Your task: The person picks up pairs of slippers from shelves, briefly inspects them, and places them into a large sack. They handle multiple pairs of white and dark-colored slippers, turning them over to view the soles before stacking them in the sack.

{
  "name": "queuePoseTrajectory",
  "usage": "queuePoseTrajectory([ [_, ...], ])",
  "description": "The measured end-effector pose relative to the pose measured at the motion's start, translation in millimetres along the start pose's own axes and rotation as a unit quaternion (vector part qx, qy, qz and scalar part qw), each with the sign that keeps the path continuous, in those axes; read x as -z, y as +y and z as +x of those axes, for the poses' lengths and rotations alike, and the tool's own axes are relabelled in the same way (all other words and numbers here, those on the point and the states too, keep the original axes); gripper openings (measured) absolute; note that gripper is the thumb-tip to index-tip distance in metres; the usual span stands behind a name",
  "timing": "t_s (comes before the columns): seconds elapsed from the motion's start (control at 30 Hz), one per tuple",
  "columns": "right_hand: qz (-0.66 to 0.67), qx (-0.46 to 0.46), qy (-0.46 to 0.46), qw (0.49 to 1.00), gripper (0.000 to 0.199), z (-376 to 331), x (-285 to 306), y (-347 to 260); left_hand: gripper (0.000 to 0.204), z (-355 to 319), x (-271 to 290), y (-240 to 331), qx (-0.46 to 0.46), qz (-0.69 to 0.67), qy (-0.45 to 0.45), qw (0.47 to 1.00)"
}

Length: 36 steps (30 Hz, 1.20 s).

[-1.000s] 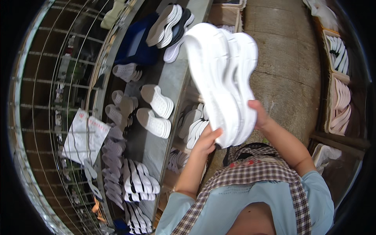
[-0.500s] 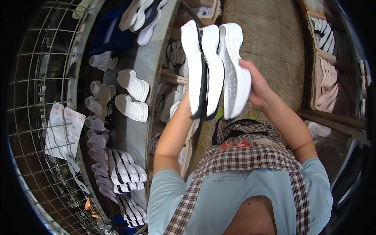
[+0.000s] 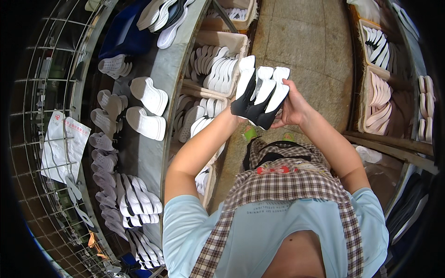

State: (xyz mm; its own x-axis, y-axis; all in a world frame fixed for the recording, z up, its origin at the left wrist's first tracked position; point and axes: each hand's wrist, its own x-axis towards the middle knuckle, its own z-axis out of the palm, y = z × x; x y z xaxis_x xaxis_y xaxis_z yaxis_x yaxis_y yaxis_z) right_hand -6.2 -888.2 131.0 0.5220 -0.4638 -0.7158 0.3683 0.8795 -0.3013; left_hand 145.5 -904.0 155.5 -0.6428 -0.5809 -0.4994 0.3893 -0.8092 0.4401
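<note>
Both hands, left (image 3: pixel 237 115) & right (image 3: pixel 293 105), grip a fanned stack of soles (image 3: pixel 260 95) held over the floor, just right of the bench (image 3: pixel 163 74); loose outer sole prob slips if squeeze eases.

Shoe soles between the fingers
Stacked soles (image 3: pixel 259 95) sit between both hands' fingers (image 3: pixel 286 88); crates of soles (image 3: pixel 218 65) lie left, beyond them.

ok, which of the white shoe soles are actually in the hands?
The stack of soles with black undersides, gripped between the left hand and right hand over the floor; the others lie in crates or on the bench.
</note>
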Motion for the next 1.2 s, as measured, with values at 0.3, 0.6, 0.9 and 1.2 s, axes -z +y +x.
queuePoseTrajectory([
  [0.3, -0.103, 0.158, -0.004, 0.982, 0.076, 0, -1, 11, 0.038, 11, 33, -3, -0.044, 0.028, 0.111, 0.992],
  [0.6, -0.19, 0.375, -0.066, 0.905, 0.086, -13, -1, 13, 0.04, 9, 29, 11, -0.235, 0.06, 0.032, 0.97],
  [0.9, -0.351, 0.421, -0.018, 0.836, 0.098, -22, 6, 7, 0.044, -3, 30, 14, -0.294, 0.159, 0.07, 0.94],
  [1.2, -0.417, 0.512, 0.003, 0.751, 0.091, -20, 16, 1, 0.043, -7, 46, 16, -0.365, 0.295, 0.107, 0.877],
])
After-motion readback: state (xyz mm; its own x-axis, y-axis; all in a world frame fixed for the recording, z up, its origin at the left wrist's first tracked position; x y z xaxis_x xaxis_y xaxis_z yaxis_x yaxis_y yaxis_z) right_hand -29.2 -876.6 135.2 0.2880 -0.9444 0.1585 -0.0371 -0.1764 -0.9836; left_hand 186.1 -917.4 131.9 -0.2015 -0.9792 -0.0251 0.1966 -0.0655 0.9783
